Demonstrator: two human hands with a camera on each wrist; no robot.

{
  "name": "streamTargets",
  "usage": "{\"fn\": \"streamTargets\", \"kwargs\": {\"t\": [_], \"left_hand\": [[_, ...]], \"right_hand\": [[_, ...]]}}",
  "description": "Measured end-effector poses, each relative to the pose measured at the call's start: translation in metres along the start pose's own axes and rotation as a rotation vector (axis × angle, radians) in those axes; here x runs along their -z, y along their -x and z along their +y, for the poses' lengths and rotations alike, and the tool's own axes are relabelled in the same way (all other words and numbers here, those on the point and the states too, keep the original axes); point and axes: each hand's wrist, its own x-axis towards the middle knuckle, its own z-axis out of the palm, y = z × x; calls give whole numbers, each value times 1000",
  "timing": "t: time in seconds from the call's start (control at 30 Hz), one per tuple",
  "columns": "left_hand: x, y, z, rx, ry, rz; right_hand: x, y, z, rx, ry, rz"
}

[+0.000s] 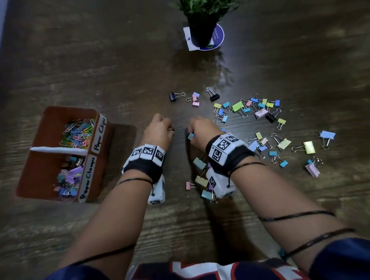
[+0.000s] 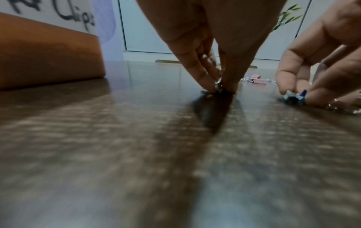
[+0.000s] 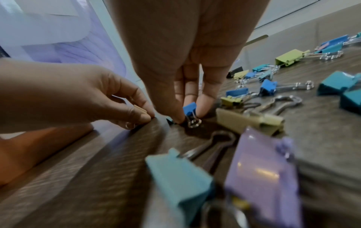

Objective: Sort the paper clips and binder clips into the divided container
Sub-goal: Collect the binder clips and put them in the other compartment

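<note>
The brown divided container (image 1: pixel 50 152) stands at the left, with coloured paper clips (image 1: pixel 77 133) in its far compartment and binder clips (image 1: pixel 68 179) in its near one. Loose pastel binder clips (image 1: pixel 249 110) are scattered over the table to the right. My left hand (image 1: pixel 170 128) is down on the table, its fingertips (image 2: pixel 207 88) pinching a small dark binder clip (image 2: pixel 218 87) with a silver loop. Just to its right, my right hand (image 1: pixel 190 133) pinches a small blue binder clip (image 3: pixel 190 109) against the tabletop, and its fingertips (image 3: pixel 178 117) touch the wood.
A potted plant (image 1: pixel 202 19) stands on a card at the back of the dark wooden table (image 1: pixel 88 59). Larger green, yellow and purple binder clips (image 1: pixel 200 178) lie under my right wrist. Two black binder clips (image 1: pixel 214 97) and a pink one lie beyond the hands.
</note>
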Motion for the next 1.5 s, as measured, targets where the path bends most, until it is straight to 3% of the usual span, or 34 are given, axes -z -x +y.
{"fn": "streamTargets", "kwargs": {"t": [0.2,0.37,0.63,0.87,0.97,1.07,1.17,1.23,1.37,1.5], "left_hand": [[3,34,-15,37,7,-44],[13,62,-23,41,28,-51],[84,109,-44,24,186,260],[130,151,-110,184,213,507],[124,158,-128,214,156,453],[117,160,-141,146,86,375],[121,163,-158,95,24,461],[126,168,-170,173,-12,537],[118,171,-201,325,14,470],[106,167,-217,264,140,436]], "right_hand": [[-14,28,-28,24,52,-125],[-23,46,-34,100,84,-92],[-13,46,-70,88,-51,-48],[-26,39,-107,146,-221,65],[-30,41,-115,153,-231,75],[-34,44,-119,159,-218,76],[-33,47,-122,145,-264,94],[-31,49,-127,156,-326,102],[-28,53,-159,262,-486,128],[-39,56,-208,409,-499,135]]}}
